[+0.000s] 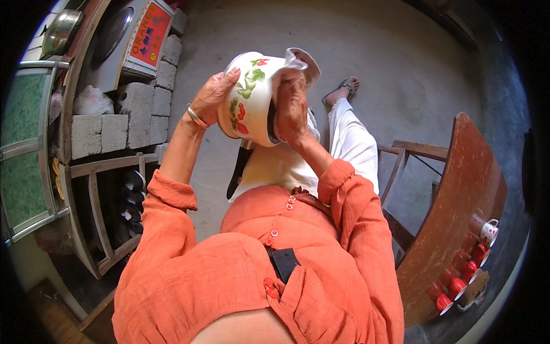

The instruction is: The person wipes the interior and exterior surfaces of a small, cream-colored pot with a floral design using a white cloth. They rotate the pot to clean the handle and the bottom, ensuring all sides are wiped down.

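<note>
A red panel (161, 26) on the side of a white box (123, 51) has writing on it. There are big yellowish letters (141, 35) and some blue characters (147, 40), with a little yellow dot (153, 57) near one corner.

Gripping vegetable-printed white pot (251, 106), tipped on its side, with left hand (215, 96) on outer wall, and holding white cloth (295, 60) at open mouth with right hand (292, 112), with fingertips out of sight. Showing long black handle (239, 169) hanging under pot, beside pale trousers (356, 143), plus orange shirt (217, 286) with cuffs rolled back. Also showing red-brown table (458, 183) off to right with red mugs (456, 288) and one white mug (488, 232) lined up near edge, and off to left grey blocks (137, 117) carrying clear plastic bag (93, 101), near green-paned cabinet (23, 189), plus grey floor (252, 23) beyond pot.
</note>
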A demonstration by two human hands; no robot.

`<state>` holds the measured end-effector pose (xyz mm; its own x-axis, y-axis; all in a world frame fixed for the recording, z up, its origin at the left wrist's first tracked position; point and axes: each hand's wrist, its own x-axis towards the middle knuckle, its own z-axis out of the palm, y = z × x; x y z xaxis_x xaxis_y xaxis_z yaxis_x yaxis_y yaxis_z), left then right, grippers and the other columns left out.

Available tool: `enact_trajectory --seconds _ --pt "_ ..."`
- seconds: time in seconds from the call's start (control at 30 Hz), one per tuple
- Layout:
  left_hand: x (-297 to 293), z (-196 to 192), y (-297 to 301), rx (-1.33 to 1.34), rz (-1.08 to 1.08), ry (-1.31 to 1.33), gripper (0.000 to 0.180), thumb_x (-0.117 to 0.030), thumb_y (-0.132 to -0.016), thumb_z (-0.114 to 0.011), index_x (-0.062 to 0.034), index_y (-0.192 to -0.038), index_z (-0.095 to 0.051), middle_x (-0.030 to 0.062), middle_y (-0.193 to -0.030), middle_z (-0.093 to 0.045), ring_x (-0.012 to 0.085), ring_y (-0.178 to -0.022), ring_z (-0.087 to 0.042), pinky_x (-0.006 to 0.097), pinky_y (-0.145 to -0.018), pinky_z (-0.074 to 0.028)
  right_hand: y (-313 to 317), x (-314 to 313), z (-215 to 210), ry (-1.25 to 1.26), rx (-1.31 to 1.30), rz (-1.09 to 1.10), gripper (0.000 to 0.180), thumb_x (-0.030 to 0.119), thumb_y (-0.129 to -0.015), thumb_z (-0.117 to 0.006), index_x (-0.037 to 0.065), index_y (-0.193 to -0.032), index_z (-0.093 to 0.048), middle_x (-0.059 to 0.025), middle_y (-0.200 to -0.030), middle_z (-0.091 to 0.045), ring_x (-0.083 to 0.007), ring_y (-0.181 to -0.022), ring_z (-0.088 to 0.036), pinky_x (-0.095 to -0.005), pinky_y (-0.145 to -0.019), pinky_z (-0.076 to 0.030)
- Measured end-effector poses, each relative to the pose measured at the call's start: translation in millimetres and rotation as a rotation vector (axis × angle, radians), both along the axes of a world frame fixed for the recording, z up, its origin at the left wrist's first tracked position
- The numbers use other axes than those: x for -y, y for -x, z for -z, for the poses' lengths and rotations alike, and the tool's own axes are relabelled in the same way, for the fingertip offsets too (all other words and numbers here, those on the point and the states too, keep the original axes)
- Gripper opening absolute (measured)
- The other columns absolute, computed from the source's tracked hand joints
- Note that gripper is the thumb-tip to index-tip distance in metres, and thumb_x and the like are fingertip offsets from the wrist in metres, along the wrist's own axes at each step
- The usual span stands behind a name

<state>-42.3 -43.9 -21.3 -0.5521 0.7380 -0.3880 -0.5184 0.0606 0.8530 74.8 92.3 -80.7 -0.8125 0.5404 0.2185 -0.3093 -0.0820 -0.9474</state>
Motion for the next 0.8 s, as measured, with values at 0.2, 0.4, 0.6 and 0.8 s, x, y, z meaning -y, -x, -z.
enact_trajectory --seconds 0.2,0.4,0.6,0.8 --pt "-6 3 -3 -0.035 -0.012 -0.009 0.037 -0.033 -0.096 -0.055 0.0004 -0.11 -0.06 0.0076 -0.097 -0.069 0.0107 -0.08 -0.066 0.025 -0.07 -0.055 -10 11 15 0.474 0.218 0.079 0.061 0.048 -0.101 -0.024 0.0 -0.138 -0.03 -0.0179 -0.13 -0.044 -0.0266 -0.118 -0.048 -0.0327 -0.098 -0.04" --pt "-16 -5 -3 -0.049 0.058 -0.006 0.037 -0.032 -0.095 -0.056 0.0023 -0.106 -0.061 0.0088 -0.096 -0.069 0.0119 -0.078 -0.067 0.025 -0.068 -0.056 -66 51 42 -0.176 0.18 0.068 0.052 0.021 -0.102 -0.032 -0.006 -0.145 -0.019 -0.0231 -0.153 -0.018 -0.0344 -0.142 -0.017 -0.0364 -0.113 -0.015" --pt "-12 -3 -3 -0.044 0.018 0.023 0.037 -0.034 -0.094 -0.058 0.0006 -0.108 -0.06 0.0078 -0.098 -0.068 0.0124 -0.081 -0.067 0.027 -0.071 -0.056 -22 12 -24 -0.255 -0.032 0.112 0.044 0.031 -0.101 -0.037 -0.003 -0.129 -0.043 -0.0192 -0.129 -0.046 -0.0304 -0.119 -0.043 -0.0382 -0.101 -0.034" --pt "-14 -4 -11 -0.039 0.045 -0.025 0.037 -0.034 -0.094 -0.058 0.0009 -0.106 -0.06 0.0074 -0.097 -0.068 0.0119 -0.08 -0.066 0.026 -0.071 -0.055 17 -28 4 0.682 0.232 0.137 0.053 0.045 -0.1 -0.031 -0.001 -0.111 -0.054 -0.014 -0.101 -0.061 -0.0235 -0.091 -0.062 -0.0358 -0.078 -0.052"
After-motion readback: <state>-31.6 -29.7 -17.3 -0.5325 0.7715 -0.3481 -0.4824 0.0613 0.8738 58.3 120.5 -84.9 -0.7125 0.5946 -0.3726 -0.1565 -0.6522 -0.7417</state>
